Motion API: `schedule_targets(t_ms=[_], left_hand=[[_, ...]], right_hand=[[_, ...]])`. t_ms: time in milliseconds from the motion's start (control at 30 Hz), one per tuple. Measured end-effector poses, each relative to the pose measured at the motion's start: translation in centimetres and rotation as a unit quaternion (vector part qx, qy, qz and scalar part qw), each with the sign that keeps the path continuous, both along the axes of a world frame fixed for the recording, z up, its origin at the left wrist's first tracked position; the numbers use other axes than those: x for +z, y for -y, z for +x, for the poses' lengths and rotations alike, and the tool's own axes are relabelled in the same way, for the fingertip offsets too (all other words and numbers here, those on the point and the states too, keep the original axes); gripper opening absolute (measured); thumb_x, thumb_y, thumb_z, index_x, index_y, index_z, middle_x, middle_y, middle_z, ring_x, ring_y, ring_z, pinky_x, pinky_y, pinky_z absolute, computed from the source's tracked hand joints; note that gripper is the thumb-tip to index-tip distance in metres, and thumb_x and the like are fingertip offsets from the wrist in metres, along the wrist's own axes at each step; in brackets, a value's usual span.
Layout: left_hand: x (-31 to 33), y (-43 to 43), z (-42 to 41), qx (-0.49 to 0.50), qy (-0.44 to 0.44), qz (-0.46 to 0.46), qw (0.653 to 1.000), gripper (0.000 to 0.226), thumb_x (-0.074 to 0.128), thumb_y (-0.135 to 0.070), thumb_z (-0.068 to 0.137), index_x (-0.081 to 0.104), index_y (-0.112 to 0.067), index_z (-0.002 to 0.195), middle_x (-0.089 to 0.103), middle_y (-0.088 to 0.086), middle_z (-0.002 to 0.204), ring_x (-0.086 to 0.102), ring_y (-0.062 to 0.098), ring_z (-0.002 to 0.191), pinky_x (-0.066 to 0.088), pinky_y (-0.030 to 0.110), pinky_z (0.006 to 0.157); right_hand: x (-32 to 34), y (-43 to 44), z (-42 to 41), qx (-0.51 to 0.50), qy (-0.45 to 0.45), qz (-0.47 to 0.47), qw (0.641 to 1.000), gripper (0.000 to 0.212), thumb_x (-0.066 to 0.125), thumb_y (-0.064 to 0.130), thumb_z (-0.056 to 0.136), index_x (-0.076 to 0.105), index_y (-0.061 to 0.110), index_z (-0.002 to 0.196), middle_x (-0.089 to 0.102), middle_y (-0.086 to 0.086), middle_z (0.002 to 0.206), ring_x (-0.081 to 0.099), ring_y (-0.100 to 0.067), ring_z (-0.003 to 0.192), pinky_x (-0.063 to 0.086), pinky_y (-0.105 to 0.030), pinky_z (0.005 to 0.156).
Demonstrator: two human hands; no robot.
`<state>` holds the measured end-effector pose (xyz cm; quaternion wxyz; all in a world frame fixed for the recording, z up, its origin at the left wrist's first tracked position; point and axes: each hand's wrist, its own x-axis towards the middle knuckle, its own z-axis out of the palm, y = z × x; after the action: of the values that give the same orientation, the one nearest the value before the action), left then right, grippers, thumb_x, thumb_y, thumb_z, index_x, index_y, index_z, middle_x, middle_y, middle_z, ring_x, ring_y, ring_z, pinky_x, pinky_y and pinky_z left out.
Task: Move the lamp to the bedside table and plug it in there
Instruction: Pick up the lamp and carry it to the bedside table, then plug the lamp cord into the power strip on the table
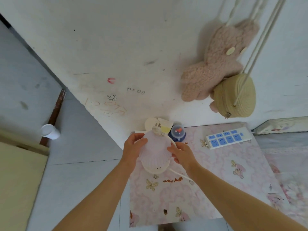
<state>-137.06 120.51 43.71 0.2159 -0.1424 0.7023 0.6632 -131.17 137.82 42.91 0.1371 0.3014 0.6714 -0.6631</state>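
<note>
A: What is lying around the lamp (155, 152)?

B: A blue-socketed power strip (229, 137) is sitting on the bedside table (216, 189), well to the lamp's right. A small blue jar (177, 132) is standing just behind the lamp, by the wall, with some cards (164, 126) beside it. A plush bag (220, 64) and a woven bag (235, 95) are hanging on the wall above.

A: And the hands?

B: The left hand (133, 147) and right hand (182, 153) are clasping the lamp's pink shade from either side, over the table's near-left corner. Its plug (157, 130) is resting on top, and its white cord (180, 175) is trailing under the right wrist.
</note>
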Motion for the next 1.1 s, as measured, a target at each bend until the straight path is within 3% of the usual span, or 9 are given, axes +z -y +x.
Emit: schedule_targets(t_ms=[167,333,533,667,900,1000,1100], left_hand=[[-1.2,0.5,-0.6,0.004,0.016,-0.005,1.000,0.020,0.064,-0.018,0.074,0.066,-0.022,0.093,0.065,0.006,0.105,0.061,0.025,0.099,0.052,0.052,0.088],[-1.7,0.8,-0.6,0.004,0.027,0.002,1.000,0.028,0.063,-0.023,0.066,0.065,-0.021,0.093,0.065,0.004,0.104,0.060,0.021,0.095,0.052,0.046,0.085],[-1.8,0.6,-0.4,0.005,0.028,-0.006,1.000,0.019,0.061,-0.011,0.076,0.062,-0.021,0.092,0.062,0.007,0.105,0.057,0.025,0.098,0.048,0.046,0.089],[-1.8,0.3,0.0,0.004,0.032,-0.015,0.999,0.021,0.056,-0.004,0.081,0.060,-0.020,0.094,0.061,0.009,0.107,0.057,0.027,0.101,0.048,0.047,0.091],[-1.6,0.1,0.7,0.012,0.026,-0.038,0.999,0.025,0.056,-0.003,0.081,0.061,-0.016,0.102,0.062,0.009,0.113,0.058,0.026,0.101,0.047,0.038,0.084],[-1.0,-0.1,1.4,0.031,-0.005,-0.060,0.998,0.027,0.057,-0.004,0.081,0.062,-0.015,0.105,0.062,0.007,0.112,0.057,0.024,0.102,0.049,0.031,0.079],[-0.1,-0.4,1.9,0.047,-0.066,-0.123,0.989,0.025,0.057,-0.005,0.081,0.063,-0.018,0.102,0.062,0.002,0.113,0.056,0.020,0.106,0.051,0.035,0.087]], right_hand=[[-1.1,0.6,-0.8,0.007,0.020,-0.002,1.000,0.005,0.060,0.015,0.084,0.064,0.015,0.081,0.061,-0.002,0.080,0.053,-0.015,0.073,0.045,-0.031,0.078],[-1.3,1.0,-1.0,0.009,0.026,-0.004,1.000,0.015,0.059,0.015,0.086,0.062,0.025,0.075,0.062,0.002,0.079,0.053,-0.015,0.075,0.046,-0.036,0.087],[-1.3,0.6,-0.4,0.014,0.027,-0.003,1.000,0.009,0.059,0.014,0.085,0.062,0.022,0.084,0.062,0.001,0.087,0.057,-0.019,0.087,0.049,-0.031,0.080],[-1.4,0.4,0.0,0.016,0.030,0.004,0.999,0.017,0.060,0.016,0.086,0.061,0.029,0.075,0.062,0.005,0.083,0.057,-0.014,0.081,0.049,-0.029,0.076],[-1.0,0.1,1.8,0.026,0.014,0.020,0.999,0.012,0.059,0.022,0.086,0.063,0.028,0.077,0.063,0.001,0.085,0.055,-0.014,0.076,0.045,-0.024,0.070],[-0.5,-0.3,2.5,0.022,-0.002,0.018,1.000,0.006,0.058,0.021,0.087,0.063,0.021,0.083,0.064,-0.003,0.085,0.058,-0.017,0.081,0.044,-0.021,0.067],[0.5,-0.9,3.3,0.027,-0.027,0.026,0.999,0.010,0.058,0.019,0.087,0.061,0.017,0.077,0.059,-0.001,0.071,0.053,-0.013,0.066,0.042,-0.019,0.062]])
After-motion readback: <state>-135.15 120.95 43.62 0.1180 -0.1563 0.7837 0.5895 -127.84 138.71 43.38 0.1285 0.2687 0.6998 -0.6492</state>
